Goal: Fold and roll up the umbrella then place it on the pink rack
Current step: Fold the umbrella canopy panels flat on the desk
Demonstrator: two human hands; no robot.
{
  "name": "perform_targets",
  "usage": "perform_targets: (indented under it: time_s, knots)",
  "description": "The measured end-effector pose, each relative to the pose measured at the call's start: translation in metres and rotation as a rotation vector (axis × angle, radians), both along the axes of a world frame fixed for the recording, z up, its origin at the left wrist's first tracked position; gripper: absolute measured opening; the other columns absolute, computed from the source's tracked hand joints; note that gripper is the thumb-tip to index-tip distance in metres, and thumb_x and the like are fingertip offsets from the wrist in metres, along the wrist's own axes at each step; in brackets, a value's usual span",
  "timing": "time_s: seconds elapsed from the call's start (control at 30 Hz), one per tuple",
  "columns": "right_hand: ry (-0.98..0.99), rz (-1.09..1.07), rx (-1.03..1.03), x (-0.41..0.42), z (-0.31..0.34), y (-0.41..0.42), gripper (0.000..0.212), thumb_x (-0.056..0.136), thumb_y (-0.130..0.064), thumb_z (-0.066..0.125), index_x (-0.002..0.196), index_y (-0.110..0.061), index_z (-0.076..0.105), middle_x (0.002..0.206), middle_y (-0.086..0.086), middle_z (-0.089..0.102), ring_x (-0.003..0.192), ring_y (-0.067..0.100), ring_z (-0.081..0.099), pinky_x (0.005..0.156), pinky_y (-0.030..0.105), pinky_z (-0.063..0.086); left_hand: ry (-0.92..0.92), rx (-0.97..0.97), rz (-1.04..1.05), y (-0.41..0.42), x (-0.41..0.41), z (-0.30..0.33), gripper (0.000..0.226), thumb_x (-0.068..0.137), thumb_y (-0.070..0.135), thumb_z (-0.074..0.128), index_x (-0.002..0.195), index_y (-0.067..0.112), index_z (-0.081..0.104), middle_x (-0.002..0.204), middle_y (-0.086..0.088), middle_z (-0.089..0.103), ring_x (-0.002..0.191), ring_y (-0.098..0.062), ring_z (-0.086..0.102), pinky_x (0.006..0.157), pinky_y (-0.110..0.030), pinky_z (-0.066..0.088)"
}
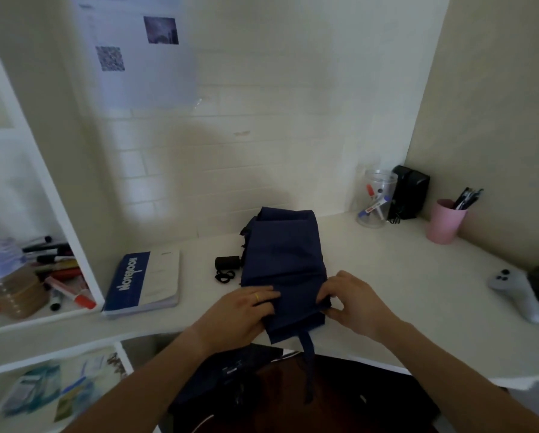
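Umbrella (282, 260) on desk (402, 276); both hands pinch its near end.

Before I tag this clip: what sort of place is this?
Probably a home study desk: a notebook, a pink cup of pens and a jar of markers stand on the white desk.
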State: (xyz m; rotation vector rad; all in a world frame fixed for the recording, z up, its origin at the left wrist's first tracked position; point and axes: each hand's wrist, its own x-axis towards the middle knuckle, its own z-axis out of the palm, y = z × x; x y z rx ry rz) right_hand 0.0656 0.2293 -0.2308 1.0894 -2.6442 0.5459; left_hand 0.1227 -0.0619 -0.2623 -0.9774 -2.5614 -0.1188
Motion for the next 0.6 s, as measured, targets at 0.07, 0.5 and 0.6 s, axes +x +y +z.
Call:
perform_targets:
  time_s: [0.07, 0.5, 0.6]
  knots:
    - [-0.005, 0.014, 0.02, 0.002, -0.007, 0.001, 0.019, 0.075, -0.021, 0.076, 0.087, -0.033, 0.069, 0.087, -0.023, 0.063, 0.086, 0.006, 0.051, 0.072, 0.021, 0.048, -0.146, 0.029, 0.074, -0.002, 0.006, 0.005, 0.027, 0.087, 0.027, 0.052, 0.11, 0.023, 0.064, 0.133, 0.004, 0.065, 0.113, -0.015, 0.063, 0.097, -0.035, 0.053]
    - [-0.149, -0.013, 0.164, -0.015, -0.015, -0.033, 0.047, 0.101, -0.037, 0.045, 0.147, -0.03, 0.043, 0.153, -0.005, 0.043, 0.141, 0.016, 0.036, 0.117, 0.029, 0.028, -0.384, -0.053, 0.347, 0.023, -0.018, -0.013, 0.065, 0.098, 0.07, 0.021, 0.158, 0.046, 0.01, 0.17, 0.006, 0.004, 0.156, -0.018, 0.0, 0.126, -0.041, 0.008]
    - [-0.264, -0.006, 0.387, -0.02, -0.034, -0.033, 0.065, 0.099, -0.06, 0.032, 0.156, -0.034, 0.018, 0.166, -0.006, 0.012, 0.153, 0.015, 0.005, 0.124, 0.03, 0.007, -0.481, -0.125, 0.338, 0.011, -0.02, -0.012, 0.065, 0.096, 0.075, 0.017, 0.154, 0.055, -0.003, 0.168, 0.011, -0.012, 0.154, -0.015, -0.017, 0.126, -0.041, -0.006]
